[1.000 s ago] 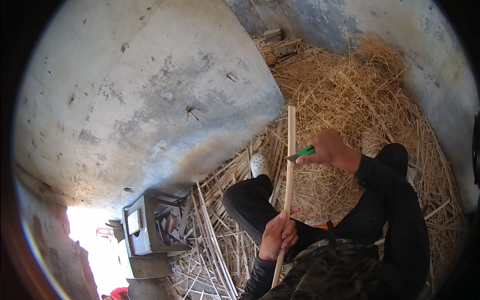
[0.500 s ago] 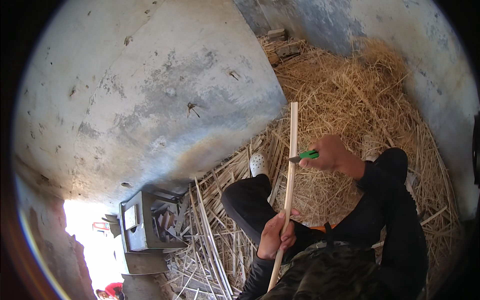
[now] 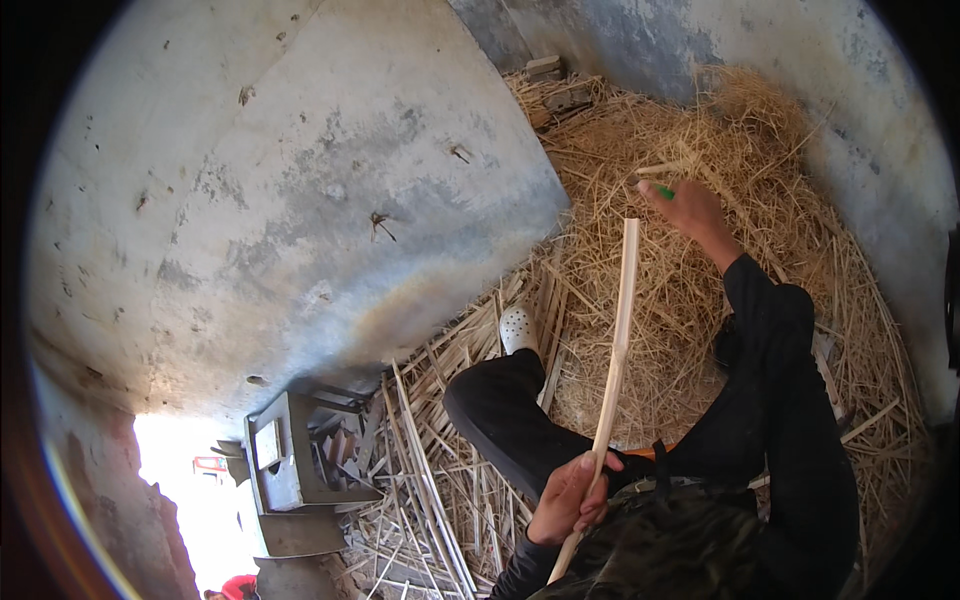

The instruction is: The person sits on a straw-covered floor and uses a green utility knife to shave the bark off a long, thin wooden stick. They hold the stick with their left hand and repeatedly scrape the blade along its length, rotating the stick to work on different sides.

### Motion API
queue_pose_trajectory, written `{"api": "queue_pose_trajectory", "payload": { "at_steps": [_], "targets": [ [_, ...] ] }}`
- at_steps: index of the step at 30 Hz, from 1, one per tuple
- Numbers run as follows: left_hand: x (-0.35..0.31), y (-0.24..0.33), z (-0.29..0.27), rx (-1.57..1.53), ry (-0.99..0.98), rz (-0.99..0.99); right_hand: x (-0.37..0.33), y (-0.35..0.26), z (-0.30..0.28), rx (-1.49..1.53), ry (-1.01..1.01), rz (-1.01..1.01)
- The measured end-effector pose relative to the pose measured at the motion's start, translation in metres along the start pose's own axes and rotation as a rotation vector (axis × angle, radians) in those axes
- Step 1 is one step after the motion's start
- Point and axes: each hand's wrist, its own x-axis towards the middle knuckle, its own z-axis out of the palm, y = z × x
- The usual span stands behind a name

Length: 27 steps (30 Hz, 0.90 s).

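Observation:
A long, pale bamboo strip [image 3: 622,330], grooved along its upper part, rises at a slant from my lap. My left hand [image 3: 570,498] is wrapped round its lower end, close to my body. Beyond the strip's far tip and a little to the right, my right hand [image 3: 690,210] grips a green-handled utility knife [image 3: 660,191]. The knife is apart from the strip, over the straw; its blade is small and hard to make out against the shavings.
Straw-like shavings [image 3: 660,290] spread over the floor and heap up toward the far wall. Loose strips [image 3: 430,480] lie at the left, near a metal-framed box [image 3: 285,455]. A white clog [image 3: 518,328] is on my left foot. Grey walls [image 3: 330,180] enclose the corner. Bright doorway at far left.
The knife has left the strip; my right hand has carried it up and away, beyond the tip. The strip's upper end has swung to the right, still held by my left hand.

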Motion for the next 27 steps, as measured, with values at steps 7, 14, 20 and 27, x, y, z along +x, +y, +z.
{"api": "queue_pose_trajectory", "payload": {
  "at_steps": [7,14,20,27],
  "targets": [
    [0.013,0.015,-0.015,-0.027,0.129,0.148,-0.106,-0.054,0.008,0.181,-0.223,-0.603],
    [0.014,0.013,-0.01,0.07,0.135,0.123,-0.083,-0.052,0.027,0.075,-0.117,-0.463],
    [0.019,0.008,-0.01,0.043,0.139,0.099,-0.058,-0.034,0.021,-0.054,0.06,-0.446],
    [0.005,0.012,-0.01,0.079,0.132,0.085,-0.016,-0.004,0.011,0.05,-0.002,-0.027]
  ]
}}
